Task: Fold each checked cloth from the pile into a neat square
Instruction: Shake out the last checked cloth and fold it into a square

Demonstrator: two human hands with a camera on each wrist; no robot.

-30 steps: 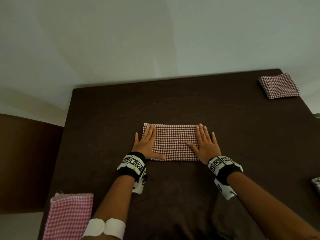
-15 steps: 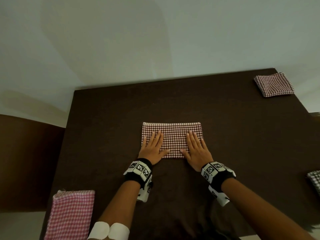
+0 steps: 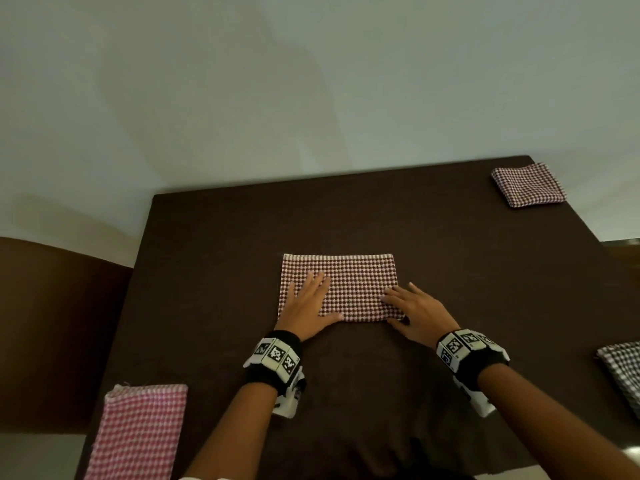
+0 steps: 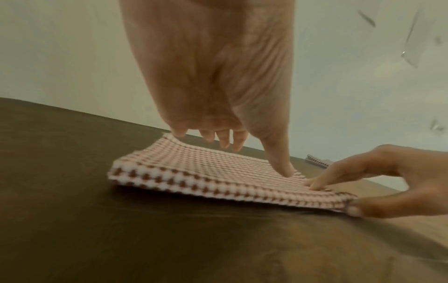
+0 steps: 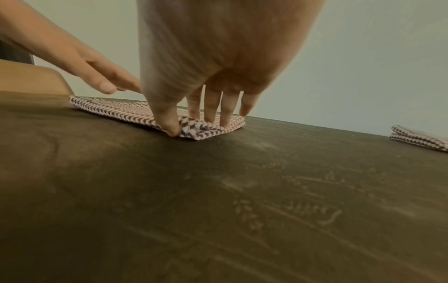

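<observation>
Hands on a half-folded cloth at mid-table: my left hand presses flat while my right hand seemingly pinches the near right corner, which I should carry across squarely, edges matched.

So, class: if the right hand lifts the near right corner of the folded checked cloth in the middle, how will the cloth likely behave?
The checked cloth is soft: its corner bunches between the right hand's fingers, so it would probably droop. Layers could slide apart. Probably light.
</observation>
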